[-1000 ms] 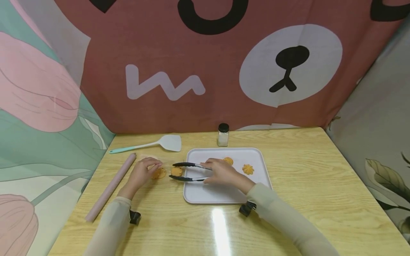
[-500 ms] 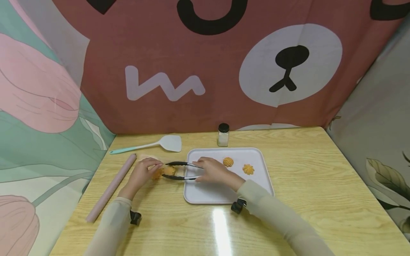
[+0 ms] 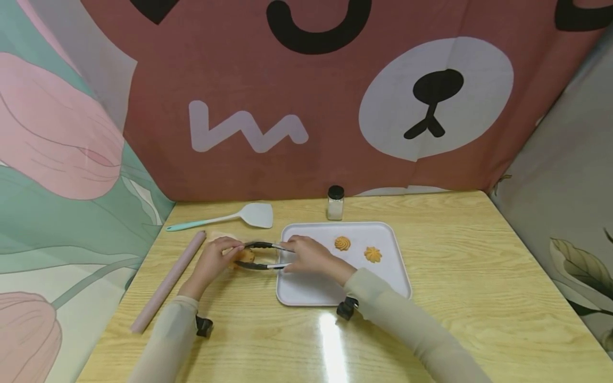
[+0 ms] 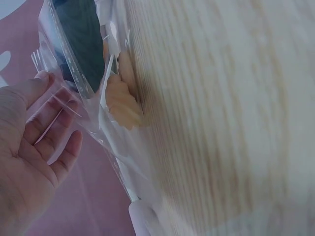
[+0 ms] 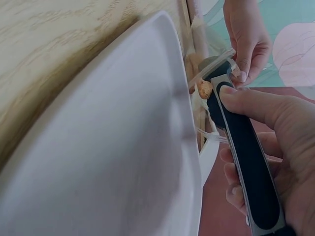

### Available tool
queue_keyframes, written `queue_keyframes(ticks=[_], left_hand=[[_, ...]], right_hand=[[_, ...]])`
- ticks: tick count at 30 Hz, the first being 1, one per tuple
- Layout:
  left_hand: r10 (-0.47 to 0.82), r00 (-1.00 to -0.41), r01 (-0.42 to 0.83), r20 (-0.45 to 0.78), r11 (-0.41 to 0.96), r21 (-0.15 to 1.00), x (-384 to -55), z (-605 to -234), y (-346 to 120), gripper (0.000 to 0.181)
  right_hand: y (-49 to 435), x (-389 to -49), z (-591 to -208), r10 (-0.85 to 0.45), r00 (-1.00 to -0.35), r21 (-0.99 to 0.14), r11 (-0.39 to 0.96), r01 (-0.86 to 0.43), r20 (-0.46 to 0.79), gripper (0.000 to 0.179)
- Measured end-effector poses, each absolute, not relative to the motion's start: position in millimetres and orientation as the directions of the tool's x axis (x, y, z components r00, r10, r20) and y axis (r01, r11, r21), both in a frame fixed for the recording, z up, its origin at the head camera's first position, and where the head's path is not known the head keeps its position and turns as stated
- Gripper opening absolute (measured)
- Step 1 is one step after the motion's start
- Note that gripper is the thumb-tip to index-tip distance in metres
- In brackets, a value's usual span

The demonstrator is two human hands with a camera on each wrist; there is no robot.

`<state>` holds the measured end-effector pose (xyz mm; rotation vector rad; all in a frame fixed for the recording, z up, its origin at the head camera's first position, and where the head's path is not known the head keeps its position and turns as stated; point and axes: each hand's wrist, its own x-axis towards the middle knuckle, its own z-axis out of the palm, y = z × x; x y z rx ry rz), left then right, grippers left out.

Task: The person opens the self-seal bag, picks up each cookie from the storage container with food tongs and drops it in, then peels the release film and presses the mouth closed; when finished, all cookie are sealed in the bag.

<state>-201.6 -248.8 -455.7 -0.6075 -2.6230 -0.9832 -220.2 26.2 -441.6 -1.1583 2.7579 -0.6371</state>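
Observation:
My right hand [image 3: 301, 256] grips black tongs [image 3: 261, 256] by the handles [image 5: 244, 157], over the left edge of a white tray [image 3: 306, 290]. The tong tips reach left around an orange cookie [image 3: 247, 256] at the mouth of a clear plastic bag [image 4: 115, 147]. My left hand [image 3: 216, 259] pinches that bag's edge beside the tips. In the left wrist view a cookie [image 4: 123, 101] lies inside the film, next to the dark tong tip [image 4: 81, 44]. Two piped cookies [image 3: 342, 243] [image 3: 372, 254] sit on the tray.
A small glass jar with a black lid [image 3: 335, 202] stands behind the tray. A white spatula with a teal handle [image 3: 225, 217] lies at the back left. A pink rolling pin [image 3: 167, 281] lies diagonally at the left. Cloth walls enclose the wooden table [image 3: 479, 276].
My right hand has carried the tongs leftwards, with a cookie between the tips, up to the bag at my left hand. The left hand has stayed in place.

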Motion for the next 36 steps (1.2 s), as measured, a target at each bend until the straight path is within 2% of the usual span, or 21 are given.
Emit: queue_keyframes(ticks=[17, 28, 36], left_hand=[[0.273, -0.88, 0.459, 0.388, 0.699, 0.549, -202, -455, -248, 0.011], [0.295, -0.848, 0.508, 0.441, 0.687, 0.519, -203, -457, -248, 0.008], [0.289, -0.871, 0.475, 0.398, 0.704, 0.527, -203, -458, -248, 0.01]], right_hand=[[15, -224, -448, -0.68, -0.73, -0.438, 0.638, -0.633, 0.064, 0.068], [23, -222, -452, -0.672, -0.739, -0.461, 0.637, -0.617, 0.06, 0.074], [37, -218, -452, -0.668, -0.741, -0.473, 0.635, -0.611, 0.06, 0.074]])
